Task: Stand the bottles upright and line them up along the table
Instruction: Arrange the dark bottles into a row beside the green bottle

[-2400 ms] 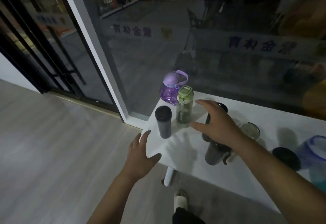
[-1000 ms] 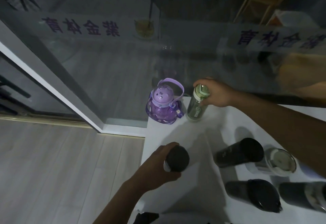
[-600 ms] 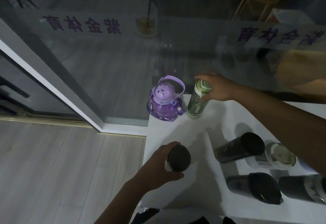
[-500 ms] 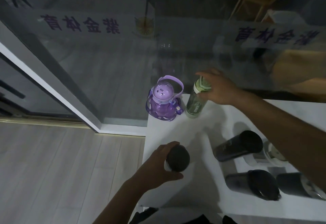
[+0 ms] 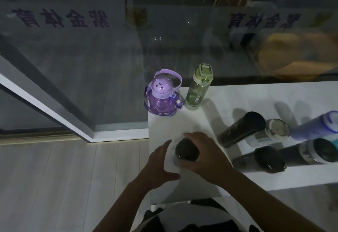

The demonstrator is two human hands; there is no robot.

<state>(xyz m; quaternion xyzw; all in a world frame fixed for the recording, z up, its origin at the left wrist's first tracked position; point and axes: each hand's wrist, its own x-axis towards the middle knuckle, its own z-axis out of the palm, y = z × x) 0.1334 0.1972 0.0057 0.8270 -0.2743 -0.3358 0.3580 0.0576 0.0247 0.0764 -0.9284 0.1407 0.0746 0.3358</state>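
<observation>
A black tumbler [image 5: 186, 152] stands upright near the front left of the white table [image 5: 256, 94]. My right hand [image 5: 204, 154] grips its top from the right, fingers curled round it. My left hand [image 5: 161, 166] lies open just left of the tumbler, fingers straight, with a small gap to it. A purple bottle with a carry strap [image 5: 161, 98] and a green bottle [image 5: 198, 89] stand upright side by side at the table's back left corner, against the glass.
Right of my hands stands a cluster of bottles: a black one [image 5: 241, 129], a clear one with a white lid [image 5: 268, 133], a lavender one [image 5: 314, 127], a black-lidded one [image 5: 267, 159] and a teal-rimmed one [image 5: 314, 151]. A glass wall runs behind the table. The table's left edge drops to wooden floor [image 5: 64, 177].
My right hand let go of the green bottle and came back to grip the black tumbler. My left hand released the tumbler and opened beside it.
</observation>
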